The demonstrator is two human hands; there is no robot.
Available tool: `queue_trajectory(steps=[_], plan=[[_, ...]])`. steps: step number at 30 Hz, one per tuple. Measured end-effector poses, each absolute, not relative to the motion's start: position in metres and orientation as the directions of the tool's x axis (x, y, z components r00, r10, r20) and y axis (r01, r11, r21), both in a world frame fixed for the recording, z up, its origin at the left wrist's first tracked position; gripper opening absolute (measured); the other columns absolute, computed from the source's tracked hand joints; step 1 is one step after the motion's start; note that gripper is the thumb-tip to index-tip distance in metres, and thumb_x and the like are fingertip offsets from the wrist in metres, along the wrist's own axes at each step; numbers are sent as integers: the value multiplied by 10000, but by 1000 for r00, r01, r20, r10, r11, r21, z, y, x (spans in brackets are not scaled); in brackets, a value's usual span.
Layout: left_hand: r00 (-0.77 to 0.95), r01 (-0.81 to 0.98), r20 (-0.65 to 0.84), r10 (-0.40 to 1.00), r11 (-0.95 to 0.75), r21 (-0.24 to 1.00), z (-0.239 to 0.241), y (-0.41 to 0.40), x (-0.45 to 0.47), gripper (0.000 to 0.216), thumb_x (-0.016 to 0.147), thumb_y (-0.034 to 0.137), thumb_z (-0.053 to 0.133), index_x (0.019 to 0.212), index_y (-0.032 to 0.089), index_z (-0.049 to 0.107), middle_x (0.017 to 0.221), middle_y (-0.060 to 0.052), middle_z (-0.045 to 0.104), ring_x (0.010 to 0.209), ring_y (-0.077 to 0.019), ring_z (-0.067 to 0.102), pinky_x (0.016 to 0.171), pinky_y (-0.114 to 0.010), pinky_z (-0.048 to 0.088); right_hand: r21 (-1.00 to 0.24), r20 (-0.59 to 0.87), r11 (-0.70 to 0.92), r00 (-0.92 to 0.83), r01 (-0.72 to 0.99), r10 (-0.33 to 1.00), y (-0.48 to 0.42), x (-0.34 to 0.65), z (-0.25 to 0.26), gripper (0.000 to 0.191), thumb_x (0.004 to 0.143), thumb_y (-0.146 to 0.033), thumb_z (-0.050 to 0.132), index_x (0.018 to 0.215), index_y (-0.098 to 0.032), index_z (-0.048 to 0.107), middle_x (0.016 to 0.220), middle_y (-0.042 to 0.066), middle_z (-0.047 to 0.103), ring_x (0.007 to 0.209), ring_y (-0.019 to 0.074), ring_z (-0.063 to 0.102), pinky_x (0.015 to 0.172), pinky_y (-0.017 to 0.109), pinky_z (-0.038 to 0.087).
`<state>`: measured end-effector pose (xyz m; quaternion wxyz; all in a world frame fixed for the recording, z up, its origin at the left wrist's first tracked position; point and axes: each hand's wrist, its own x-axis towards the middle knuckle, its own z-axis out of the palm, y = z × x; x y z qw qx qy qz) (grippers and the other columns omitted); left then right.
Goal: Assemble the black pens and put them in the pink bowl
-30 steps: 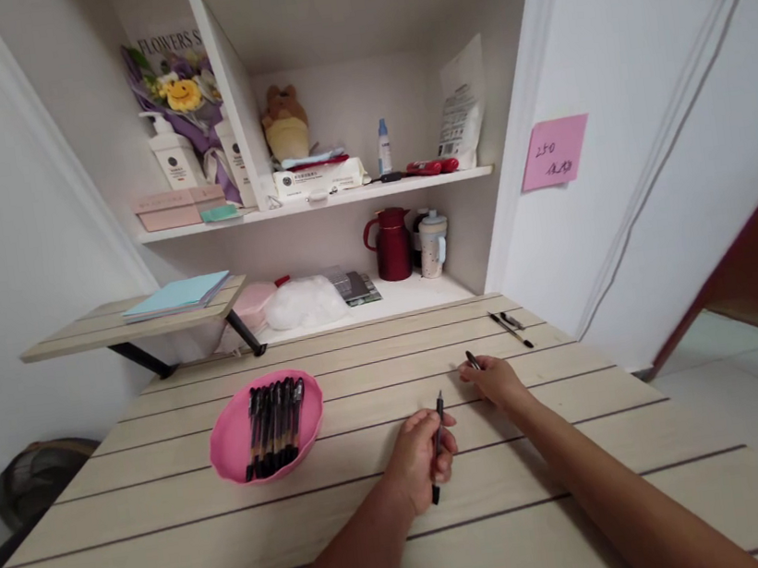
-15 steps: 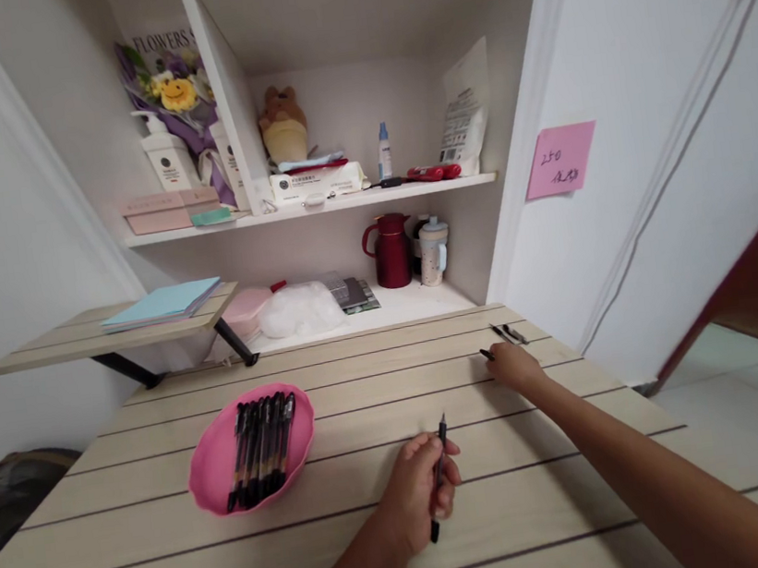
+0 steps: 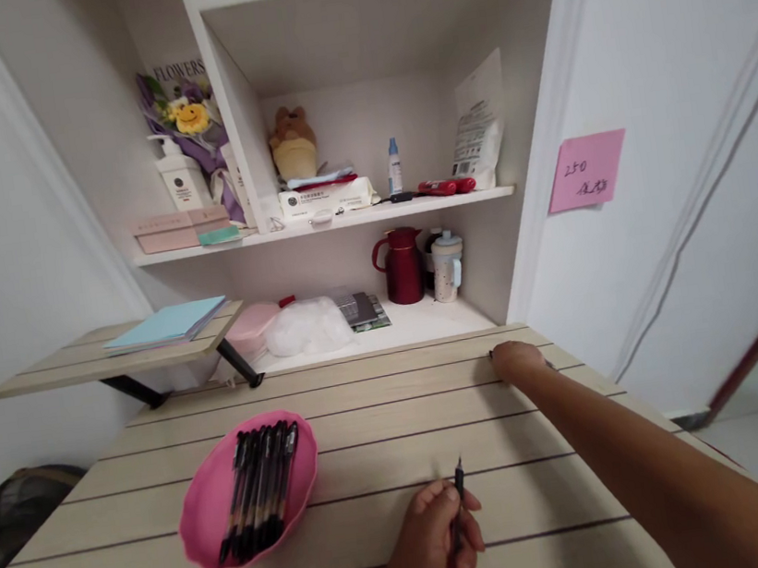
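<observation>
My left hand (image 3: pixel 435 537) is closed around an uncapped black pen (image 3: pixel 460 488), its writing tip pointing up and away from me. Toward the back right of the table, my right hand (image 3: pixel 519 361) is closed, with the dark end of what looks like a pen cap (image 3: pixel 492 355) peeking out at its fingers. It covers most of the small black pieces lying there; only a bit shows past the wrist. To the left, a pink scalloped dish (image 3: pixel 196 513) holds several capped black pens (image 3: pixel 259 491) side by side.
A small raised shelf (image 3: pixel 47 367) with blue paper (image 3: pixel 167 324) stands at the back left. Behind the table, a white cabinet (image 3: pixel 440 321) holds a red jug (image 3: pixel 403 267), a cup (image 3: pixel 447 266) and a plastic bag (image 3: pixel 307 327). A wall borders the right.
My right hand has moved onto the small black pieces at the back right, with the dark cap at its fingers. My left hand still grips the pen. The whole view has shifted slightly.
</observation>
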<state>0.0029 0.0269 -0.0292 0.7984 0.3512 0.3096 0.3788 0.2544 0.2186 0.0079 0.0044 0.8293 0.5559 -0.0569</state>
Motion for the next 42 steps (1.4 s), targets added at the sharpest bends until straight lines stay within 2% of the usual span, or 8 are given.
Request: queue_trajectory(steps=[3, 6, 10, 14, 20, 31, 42], plan=[[518, -390, -229, 824, 465, 794, -28, 26, 2, 307, 779, 445, 489, 845, 145, 503, 537, 28, 536, 263, -14, 269, 293, -174, 112, -53, -119, -359, 351, 932, 929, 209, 265, 7, 283, 606, -81, 620, 883, -86, 679, 950, 205, 652, 906, 327, 612, 697, 435, 475], [524, -380, -241, 817, 477, 792, -26, 26, 1, 294, 784, 432, 497, 851, 145, 501, 542, 33, 535, 269, -9, 262, 302, -174, 117, -76, -87, -319, 313, 945, 946, 188, 274, 2, 261, 647, -77, 576, 886, -96, 678, 952, 188, 654, 910, 283, 614, 719, 361, 467], [539, -363, -251, 804, 490, 793, -21, 25, 0, 281, 783, 421, 510, 844, 147, 498, 540, 36, 531, 278, -7, 265, 314, -173, 107, -120, -17, -309, 309, 943, 951, 158, 281, -7, 195, 716, -164, 537, 832, -114, 686, 907, 166, 666, 881, 247, 619, 710, 291, 451], [542, -360, -243, 805, 483, 798, -18, 25, 0, 274, 785, 413, 507, 842, 146, 502, 541, 36, 526, 282, -8, 264, 319, -177, 106, -167, 58, -355, 368, 920, 928, 144, 282, -16, 246, 774, -251, 480, 881, -160, 682, 919, 122, 673, 881, 238, 619, 699, 281, 445], [539, -353, -260, 801, 495, 794, -18, 24, 0, 262, 790, 407, 492, 840, 150, 499, 543, 36, 522, 281, -8, 253, 325, -182, 90, -211, 121, -394, 424, 895, 898, 158, 279, -19, 265, 740, -145, 482, 906, -165, 688, 899, 128, 678, 861, 235, 626, 693, 271, 439], [537, -356, -260, 803, 494, 793, -19, 25, 1, 239, 807, 387, 461, 828, 151, 497, 536, 30, 525, 275, -18, 256, 320, -194, 94, -226, 121, -424, 457, 877, 881, 168, 277, -21, 256, 787, -270, 485, 909, -155, 678, 911, 148, 665, 867, 246, 616, 689, 299, 444], [544, -366, -244, 803, 488, 792, -22, 26, 1, 285, 779, 427, 504, 840, 149, 500, 539, 35, 530, 270, -13, 256, 317, -192, 95, -213, 132, -393, 425, 895, 896, 169, 280, -22, 245, 792, -279, 497, 916, -153, 666, 910, 144, 666, 884, 253, 608, 685, 292, 427]])
